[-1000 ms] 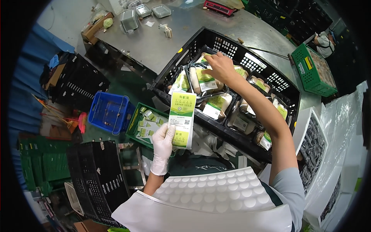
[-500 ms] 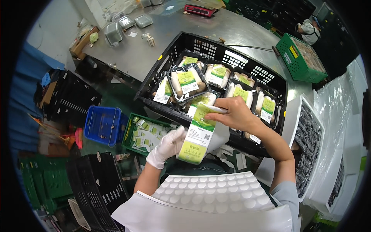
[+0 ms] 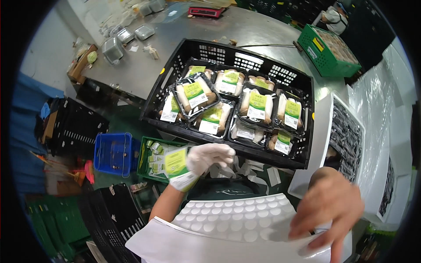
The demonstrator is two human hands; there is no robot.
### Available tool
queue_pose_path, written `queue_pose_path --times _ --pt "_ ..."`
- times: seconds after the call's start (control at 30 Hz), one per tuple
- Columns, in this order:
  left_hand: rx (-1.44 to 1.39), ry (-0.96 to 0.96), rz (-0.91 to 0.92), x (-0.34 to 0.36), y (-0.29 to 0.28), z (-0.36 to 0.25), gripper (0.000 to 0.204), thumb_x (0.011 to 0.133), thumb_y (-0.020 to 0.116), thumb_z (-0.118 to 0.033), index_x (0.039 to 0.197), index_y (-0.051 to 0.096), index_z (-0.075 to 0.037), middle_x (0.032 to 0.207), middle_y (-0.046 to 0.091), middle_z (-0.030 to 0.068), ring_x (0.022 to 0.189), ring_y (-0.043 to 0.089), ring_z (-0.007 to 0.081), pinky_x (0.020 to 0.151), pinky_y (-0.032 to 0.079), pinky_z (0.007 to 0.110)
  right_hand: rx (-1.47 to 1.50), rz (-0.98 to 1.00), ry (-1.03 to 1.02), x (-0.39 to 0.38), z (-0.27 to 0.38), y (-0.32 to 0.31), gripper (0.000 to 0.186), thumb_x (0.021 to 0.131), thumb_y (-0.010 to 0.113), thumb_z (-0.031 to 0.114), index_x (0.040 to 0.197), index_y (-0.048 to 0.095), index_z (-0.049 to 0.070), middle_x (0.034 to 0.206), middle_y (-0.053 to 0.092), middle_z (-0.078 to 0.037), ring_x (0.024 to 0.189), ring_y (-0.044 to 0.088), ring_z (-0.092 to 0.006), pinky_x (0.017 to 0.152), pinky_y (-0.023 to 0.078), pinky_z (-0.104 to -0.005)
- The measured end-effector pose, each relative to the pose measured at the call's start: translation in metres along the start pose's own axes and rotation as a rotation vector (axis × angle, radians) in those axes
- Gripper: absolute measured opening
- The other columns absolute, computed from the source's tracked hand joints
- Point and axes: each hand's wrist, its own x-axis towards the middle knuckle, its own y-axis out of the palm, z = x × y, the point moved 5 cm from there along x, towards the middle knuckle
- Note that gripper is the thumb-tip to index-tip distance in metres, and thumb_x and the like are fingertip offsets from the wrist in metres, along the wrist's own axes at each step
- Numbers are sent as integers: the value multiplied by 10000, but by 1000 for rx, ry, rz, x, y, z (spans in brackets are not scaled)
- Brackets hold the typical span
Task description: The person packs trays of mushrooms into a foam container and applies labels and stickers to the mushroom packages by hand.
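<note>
My left hand (image 3: 206, 158), in a white glove, hovers before the black crate with its fingers loosely bent and apart. A green-and-white printed label (image 3: 176, 163) lies against the back of this glove and its wrist. At the lower right, my bare right hand (image 3: 329, 206) is blurred, its fingers spread and pointing down over the right end of a white sheet of round stickers (image 3: 237, 215). That sheet lies across my front. Inside the black crate (image 3: 228, 147) sit several film-wrapped trays of mushrooms (image 3: 256, 106) bearing similar labels; one tray (image 3: 196, 95) rests tilted on others.
Left of me stand a blue basket (image 3: 113, 153) and a green crate (image 3: 144, 164) of folded labels. The metal table (image 3: 175, 33) holds clear containers (image 3: 113, 49), a red scale (image 3: 205, 12) and a green crate of packs (image 3: 324, 52). A white box (image 3: 322, 144) stands right; another person (image 3: 335, 19) is far back.
My right hand has let go of the label and moved down and right to the sticker sheet. The label now lies against the back of my left glove. My view has shifted slightly.
</note>
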Motion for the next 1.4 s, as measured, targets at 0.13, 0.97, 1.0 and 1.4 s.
queue_pose_path --times 0.13,0.97,1.0,1.4 --pt "-58 219 161 -9 28 -43 1031 687 397 -793 1323 363 18 1301 416 251 1190 441 370 947 401 493 -393 -82 -142 -8 13 11 140 804 529 42 826 658 -7 823 668 -133 649 634 -178 579 470 -196" --pt "469 33 -524 55 23 -6 422 807 633 -3 1216 528 -3 1022 632 71 861 588 87 718 495 217 -511 -335 931 -98 -138 -1 235 733 719 109 948 657 36 812 648 -82 715 611 -148 607 481 -253" --pt "493 48 -493 59 27 -6 412 809 633 -6 1208 532 1 1024 631 71 862 588 90 723 494 217 -516 -285 904 -99 -144 3 215 725 725 110 918 662 37 794 644 -82 692 605 -156 592 479 -258" --pt "538 32 -626 55 -1 -25 185 799 660 -61 960 639 28 807 639 28 694 565 62 627 452 196 -709 -720 1159 -216 -202 -120 131 769 687 144 849 695 40 708 669 -65 611 604 -106 581 485 -246"
